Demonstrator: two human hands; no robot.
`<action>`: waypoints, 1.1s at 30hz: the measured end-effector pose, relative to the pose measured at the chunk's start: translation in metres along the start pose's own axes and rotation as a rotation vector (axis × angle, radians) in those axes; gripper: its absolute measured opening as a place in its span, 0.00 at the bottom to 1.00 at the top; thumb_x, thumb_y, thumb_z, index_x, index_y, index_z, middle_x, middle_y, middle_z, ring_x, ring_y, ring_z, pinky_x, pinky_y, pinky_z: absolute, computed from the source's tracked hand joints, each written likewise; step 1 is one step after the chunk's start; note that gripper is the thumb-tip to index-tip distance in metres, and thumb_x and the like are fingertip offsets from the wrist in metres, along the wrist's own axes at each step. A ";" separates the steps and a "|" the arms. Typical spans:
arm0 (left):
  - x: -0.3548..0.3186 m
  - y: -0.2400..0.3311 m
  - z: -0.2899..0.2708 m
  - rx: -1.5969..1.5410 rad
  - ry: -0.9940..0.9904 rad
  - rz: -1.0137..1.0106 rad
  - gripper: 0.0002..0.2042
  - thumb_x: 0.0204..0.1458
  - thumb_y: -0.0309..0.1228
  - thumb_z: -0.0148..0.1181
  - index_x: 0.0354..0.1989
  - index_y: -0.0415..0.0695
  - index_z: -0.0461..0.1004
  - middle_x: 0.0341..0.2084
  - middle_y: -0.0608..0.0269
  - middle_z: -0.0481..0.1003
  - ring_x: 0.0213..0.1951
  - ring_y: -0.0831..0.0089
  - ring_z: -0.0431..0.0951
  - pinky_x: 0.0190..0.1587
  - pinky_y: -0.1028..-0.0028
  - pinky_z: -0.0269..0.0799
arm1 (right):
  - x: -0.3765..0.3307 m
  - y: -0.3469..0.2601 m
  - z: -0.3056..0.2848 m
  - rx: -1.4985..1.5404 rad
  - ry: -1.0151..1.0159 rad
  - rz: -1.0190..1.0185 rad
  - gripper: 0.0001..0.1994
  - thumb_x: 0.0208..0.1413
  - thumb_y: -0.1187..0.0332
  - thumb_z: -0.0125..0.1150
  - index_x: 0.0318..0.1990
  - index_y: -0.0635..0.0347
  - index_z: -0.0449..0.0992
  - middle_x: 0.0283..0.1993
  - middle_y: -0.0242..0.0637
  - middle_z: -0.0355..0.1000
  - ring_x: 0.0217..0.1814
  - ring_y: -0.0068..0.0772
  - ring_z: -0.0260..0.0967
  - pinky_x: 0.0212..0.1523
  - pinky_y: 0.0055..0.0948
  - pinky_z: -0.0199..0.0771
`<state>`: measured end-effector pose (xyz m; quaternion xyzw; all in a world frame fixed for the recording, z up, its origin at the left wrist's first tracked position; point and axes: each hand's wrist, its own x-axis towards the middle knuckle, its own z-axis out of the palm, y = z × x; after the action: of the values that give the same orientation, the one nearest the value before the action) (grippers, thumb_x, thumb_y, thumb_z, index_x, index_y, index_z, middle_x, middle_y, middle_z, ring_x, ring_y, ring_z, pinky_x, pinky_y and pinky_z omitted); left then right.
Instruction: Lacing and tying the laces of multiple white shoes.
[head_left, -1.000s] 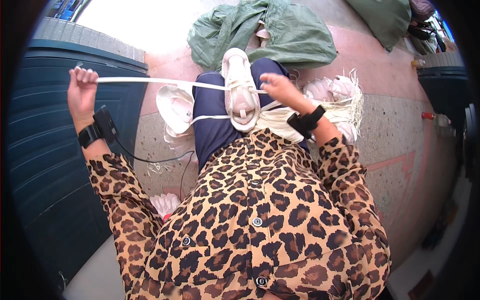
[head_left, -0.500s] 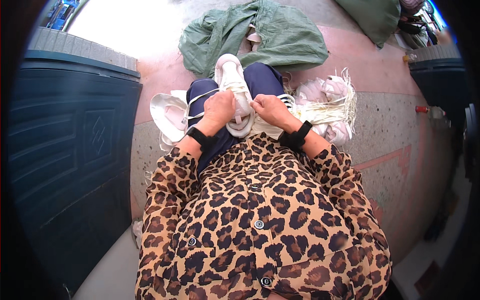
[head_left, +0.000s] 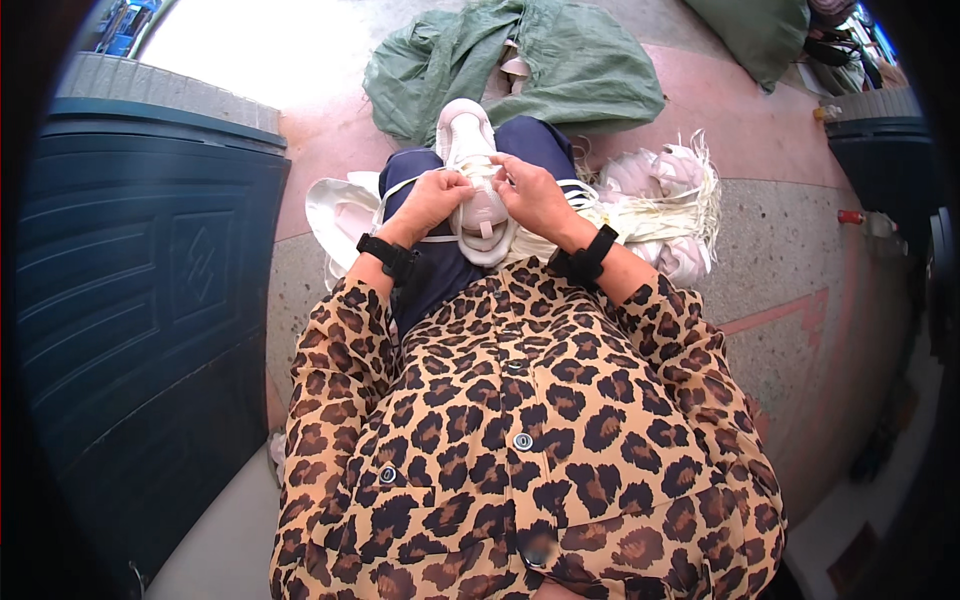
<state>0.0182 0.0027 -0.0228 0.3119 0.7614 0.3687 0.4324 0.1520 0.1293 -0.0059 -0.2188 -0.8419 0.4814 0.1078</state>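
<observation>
We see a pale pink sneaker [head_left: 470,170] lying lengthwise on the person's lap, toe pointing away, resting on dark blue trousers [head_left: 530,145]. Both hands meet over its laced middle. The left hand [head_left: 432,198] is curled closed, its fingertips pinching a white lace [head_left: 400,188] that loops out to the left of the shoe. The right hand [head_left: 530,192] is closed too — its fingers press on the lacing at the top of the shoe, touching the left hand's fingertips. Each wrist wears a black band, and the sleeves are leopard print.

Just beside the right knee lies a bundle of cream-white laces [head_left: 650,215] with more pale pink shoes [head_left: 665,175] among them, on the speckled floor. To the left of the lap, a white shoe part [head_left: 335,215] rests on the ground. Beyond the knees a green sack [head_left: 560,70] lies crumpled on the reddish paving — well apart from the hands. A dark blue bin [head_left: 130,290] stands at the person's left.
</observation>
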 end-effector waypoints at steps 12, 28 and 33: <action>0.003 -0.003 0.018 -0.004 0.201 0.003 0.09 0.45 0.32 0.57 0.28 0.38 0.73 0.23 0.59 0.74 0.26 0.71 0.72 0.30 0.74 0.66 | 0.019 0.018 0.028 0.022 0.037 0.068 0.14 0.46 0.75 0.49 0.43 0.70 0.68 0.33 0.54 0.70 0.37 0.51 0.69 0.39 0.37 0.68; -0.020 0.016 0.009 0.440 0.415 0.164 0.13 0.51 0.39 0.47 0.31 0.43 0.73 0.21 0.46 0.72 0.28 0.51 0.74 0.31 0.58 0.69 | 0.021 0.021 -0.030 -0.031 -0.145 0.212 0.19 0.56 0.60 0.40 0.24 0.68 0.69 0.24 0.48 0.67 0.27 0.43 0.65 0.29 0.35 0.64; -0.054 0.010 0.020 0.541 0.353 0.088 0.13 0.52 0.38 0.46 0.26 0.41 0.71 0.18 0.46 0.72 0.26 0.50 0.74 0.29 0.59 0.68 | 0.009 0.039 -0.007 0.269 -0.209 0.162 0.12 0.51 0.68 0.48 0.33 0.69 0.73 0.32 0.51 0.71 0.35 0.44 0.69 0.36 0.32 0.67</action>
<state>0.0608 -0.0287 0.0018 0.3794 0.8808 0.2199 0.1786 0.1571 0.1558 -0.0358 -0.2182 -0.7563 0.6167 0.0087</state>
